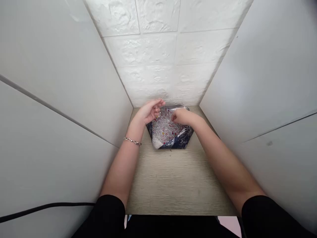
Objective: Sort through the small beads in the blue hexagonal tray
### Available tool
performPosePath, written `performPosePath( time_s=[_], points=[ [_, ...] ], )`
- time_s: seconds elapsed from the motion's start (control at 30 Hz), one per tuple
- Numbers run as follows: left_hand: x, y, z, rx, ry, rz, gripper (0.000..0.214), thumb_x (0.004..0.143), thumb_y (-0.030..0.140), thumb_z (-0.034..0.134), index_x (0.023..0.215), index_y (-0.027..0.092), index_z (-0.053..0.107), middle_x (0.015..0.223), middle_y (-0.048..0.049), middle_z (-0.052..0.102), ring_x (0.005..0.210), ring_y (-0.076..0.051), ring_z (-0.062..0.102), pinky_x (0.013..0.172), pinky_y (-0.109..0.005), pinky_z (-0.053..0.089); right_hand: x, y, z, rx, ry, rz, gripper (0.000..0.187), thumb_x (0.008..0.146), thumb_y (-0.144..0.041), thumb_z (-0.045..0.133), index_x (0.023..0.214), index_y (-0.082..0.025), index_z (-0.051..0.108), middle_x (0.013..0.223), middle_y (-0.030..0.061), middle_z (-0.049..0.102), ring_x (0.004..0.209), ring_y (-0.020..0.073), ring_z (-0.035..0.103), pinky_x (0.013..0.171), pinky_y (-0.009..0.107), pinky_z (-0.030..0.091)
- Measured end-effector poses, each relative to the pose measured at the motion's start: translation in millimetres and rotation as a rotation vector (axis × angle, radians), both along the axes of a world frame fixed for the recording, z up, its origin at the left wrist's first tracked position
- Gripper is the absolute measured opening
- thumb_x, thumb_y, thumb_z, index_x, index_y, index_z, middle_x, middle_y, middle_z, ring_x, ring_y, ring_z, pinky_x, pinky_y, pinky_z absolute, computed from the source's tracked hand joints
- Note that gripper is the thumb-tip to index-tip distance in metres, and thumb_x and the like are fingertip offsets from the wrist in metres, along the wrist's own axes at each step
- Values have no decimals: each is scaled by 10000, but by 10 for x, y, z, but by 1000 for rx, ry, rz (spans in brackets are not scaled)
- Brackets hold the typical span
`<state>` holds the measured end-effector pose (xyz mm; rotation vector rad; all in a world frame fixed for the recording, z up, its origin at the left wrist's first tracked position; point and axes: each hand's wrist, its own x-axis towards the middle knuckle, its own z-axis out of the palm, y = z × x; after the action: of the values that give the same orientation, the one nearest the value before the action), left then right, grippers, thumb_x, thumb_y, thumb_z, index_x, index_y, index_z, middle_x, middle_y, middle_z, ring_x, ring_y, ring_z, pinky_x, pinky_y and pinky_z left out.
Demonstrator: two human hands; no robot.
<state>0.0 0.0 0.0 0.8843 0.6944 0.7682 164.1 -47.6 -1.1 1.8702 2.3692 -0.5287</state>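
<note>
Black sleeves at 6 o'clock, forearms reaching toward 12 across bare desk (173,178) between white side panels. Bracelet (132,141) on left wrist. Cloth tray (179,141), dark patterned, set far back against wall, corners folded up to keep beads (164,127) pooled. Left hand (148,111) at tray's 10 o'clock rim, fingers loosely curled, palm cupped, contents unclear. Right hand (182,116) over beads, fingers pinched together; held bead not discernible.
</note>
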Motion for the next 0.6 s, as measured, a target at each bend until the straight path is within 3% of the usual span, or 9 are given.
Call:
performPosePath(
  time_s=[0.23,0.4,0.6],
  points=[
    [60,-52,82,21,37,5,112,688,211,635,710,114,585,637,0,601,403,1,400,358,-121,297,8,-115,19,66,-129,-270,292,762,-57,420,949,-128,634,1011,133,633,888,202,599,689,242,414],
    [72,-38,87,28,12,21,101,713,191,607,679,105,567,614,6,567,409,2,406,367,-121,313,23,-86,36,29,-99,-152,293,759,-76,439,927,-175,658,984,109,641,872,198,601,691,246,411],
    [89,-44,108,91,-93,111,84,728,180,599,703,105,572,579,38,501,401,20,380,367,-104,302,-73,27,-169,154,50,101,315,793,-107,418,978,-219,648,1015,60,635,934,162,565,814,234,378]
  ],
)
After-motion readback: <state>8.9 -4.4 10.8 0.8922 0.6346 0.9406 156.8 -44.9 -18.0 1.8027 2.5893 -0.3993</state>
